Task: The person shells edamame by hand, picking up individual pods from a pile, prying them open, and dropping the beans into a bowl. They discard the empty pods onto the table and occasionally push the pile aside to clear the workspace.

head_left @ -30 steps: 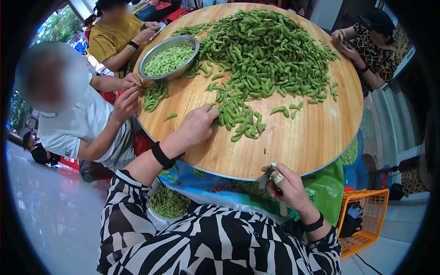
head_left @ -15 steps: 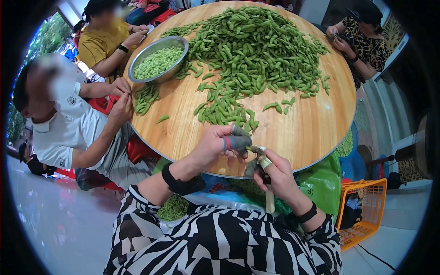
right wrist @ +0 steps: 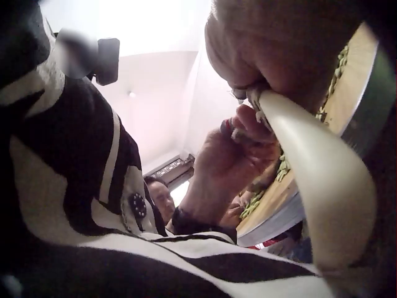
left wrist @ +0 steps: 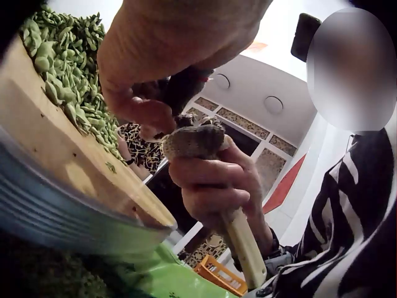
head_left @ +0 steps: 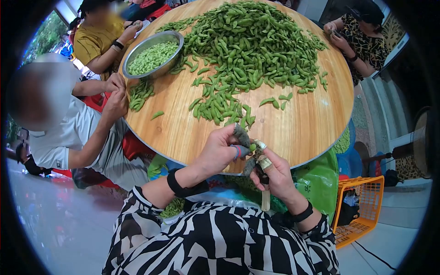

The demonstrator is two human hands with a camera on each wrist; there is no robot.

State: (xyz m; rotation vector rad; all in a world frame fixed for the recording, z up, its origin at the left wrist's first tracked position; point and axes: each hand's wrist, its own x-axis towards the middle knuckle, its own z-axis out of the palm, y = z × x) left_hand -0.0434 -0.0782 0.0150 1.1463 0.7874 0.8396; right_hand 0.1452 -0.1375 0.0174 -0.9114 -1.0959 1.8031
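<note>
My left hand (head_left: 215,149), with dark grey covers on the thumb and a finger, pinches a green soybean pod (head_left: 253,147) just above the near table edge. My right hand (head_left: 277,176) meets it there, its fingers curled round a tool with a pale, smooth handle (head_left: 266,200). That handle points down below the fist in the left wrist view and looms large in the right wrist view; the tool's working end is hidden by fingers. Light wrapping and a dark cover show on right-hand fingers. Loose pods (head_left: 220,110) lie beyond the hands.
A big heap of pods (head_left: 247,46) covers the far part of the round wooden table (head_left: 302,128). At its left stands a steel bowl (head_left: 169,67) of shelled beans. Other people sit around the table. An orange crate (head_left: 376,201) and green plastic (head_left: 316,183) are at the right.
My left hand has come back from the loose pods to the right hand with a pod pinched in it. The right hand keeps its hold on the tool, and the view has shifted slightly.
</note>
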